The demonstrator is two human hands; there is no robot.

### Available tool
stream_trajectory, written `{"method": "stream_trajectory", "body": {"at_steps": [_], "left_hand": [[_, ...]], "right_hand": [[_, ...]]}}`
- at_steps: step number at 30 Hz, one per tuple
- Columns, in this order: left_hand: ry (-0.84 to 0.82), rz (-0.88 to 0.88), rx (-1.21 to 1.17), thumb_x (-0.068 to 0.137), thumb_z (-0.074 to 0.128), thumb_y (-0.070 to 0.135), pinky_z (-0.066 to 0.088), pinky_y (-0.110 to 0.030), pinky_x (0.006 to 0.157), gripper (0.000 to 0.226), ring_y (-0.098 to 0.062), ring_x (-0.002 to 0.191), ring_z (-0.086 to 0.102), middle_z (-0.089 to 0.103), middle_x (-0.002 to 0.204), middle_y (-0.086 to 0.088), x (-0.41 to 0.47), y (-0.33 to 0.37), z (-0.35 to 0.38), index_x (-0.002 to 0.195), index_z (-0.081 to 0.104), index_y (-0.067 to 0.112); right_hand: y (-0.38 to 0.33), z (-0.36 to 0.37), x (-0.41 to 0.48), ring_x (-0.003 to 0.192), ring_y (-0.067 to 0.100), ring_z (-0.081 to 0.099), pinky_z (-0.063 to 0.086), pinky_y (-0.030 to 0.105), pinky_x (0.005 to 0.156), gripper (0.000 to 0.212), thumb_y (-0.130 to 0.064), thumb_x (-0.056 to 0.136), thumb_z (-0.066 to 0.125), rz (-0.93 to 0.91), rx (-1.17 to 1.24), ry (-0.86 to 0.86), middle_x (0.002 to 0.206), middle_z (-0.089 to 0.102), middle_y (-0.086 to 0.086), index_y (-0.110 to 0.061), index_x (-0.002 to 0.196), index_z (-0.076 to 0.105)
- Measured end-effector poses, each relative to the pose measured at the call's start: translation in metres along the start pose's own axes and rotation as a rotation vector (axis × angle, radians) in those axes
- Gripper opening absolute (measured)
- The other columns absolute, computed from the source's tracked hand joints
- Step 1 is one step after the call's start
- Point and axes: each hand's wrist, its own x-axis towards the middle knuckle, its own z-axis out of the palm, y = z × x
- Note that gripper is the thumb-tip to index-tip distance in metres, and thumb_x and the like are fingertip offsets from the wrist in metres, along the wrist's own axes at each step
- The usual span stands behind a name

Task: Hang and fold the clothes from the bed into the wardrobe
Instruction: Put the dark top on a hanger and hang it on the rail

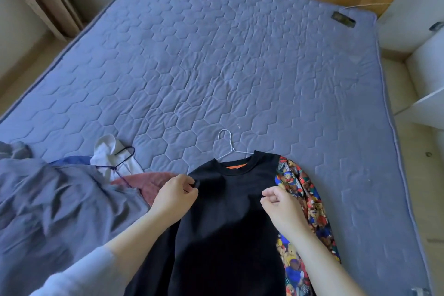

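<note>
Quilted blue bed point(216, 67) fills frame. Grey sheet point(48, 211) lower left. Black sweatshirt point(223, 223) bottom centre on white hanger point(227, 144); left hand point(175, 196) and right hand point(281, 204) pinch its shoulders. Dark hanger point(120, 161) over white sock point(108, 151) left.

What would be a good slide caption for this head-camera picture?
Both hands, left and right, pinch a black top on a white hanger, laid on the bed.
</note>
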Motion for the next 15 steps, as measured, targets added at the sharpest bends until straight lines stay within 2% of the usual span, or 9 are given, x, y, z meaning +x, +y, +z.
{"method": "stream_trajectory", "body": {"at_steps": [4,7,10,15], "left_hand": [[0.002,-0.046,0.053,0.088,0.059,0.031,0.035,-0.016,0.057,0.022,0.003,0.075,0.053,0.060,0.083,0.016,0.058,-0.016,0.020,0.108,0.058,0.023],[-0.017,-0.060,0.096,0.088,0.059,0.031,0.037,-0.019,0.061,0.026,-0.004,0.078,0.056,0.061,0.082,0.014,0.096,-0.024,0.039,0.112,0.058,0.021],[-0.054,-0.063,0.135,0.088,0.059,0.031,0.040,-0.024,0.072,0.029,-0.012,0.088,0.057,0.064,0.094,0.008,0.131,-0.031,0.060,0.115,0.058,0.018],[-0.089,-0.041,0.238,0.090,0.058,0.033,0.045,-0.031,0.079,0.033,-0.022,0.099,0.058,0.059,0.117,-0.004,0.178,-0.043,0.097,0.115,0.054,0.012]], "right_hand": [[0.013,0.010,0.052,0.089,0.001,0.060,0.046,0.018,0.073,0.016,-0.022,0.092,0.058,0.027,-0.054,0.007,0.098,0.063,-0.012,-0.022,0.107,0.063],[0.024,0.018,0.089,0.092,0.009,0.062,0.051,0.029,0.084,0.017,-0.021,0.092,0.058,0.032,-0.115,0.006,0.101,0.065,-0.007,-0.020,0.108,0.063],[0.032,0.026,0.125,0.094,0.014,0.062,0.052,0.034,0.087,0.019,-0.022,0.092,0.057,0.016,-0.171,0.002,0.105,0.066,-0.004,-0.019,0.109,0.063],[0.044,0.037,0.180,0.096,0.018,0.061,0.051,0.037,0.087,0.018,-0.021,0.091,0.058,0.005,-0.221,0.031,0.106,0.065,-0.001,-0.018,0.108,0.063]]}}
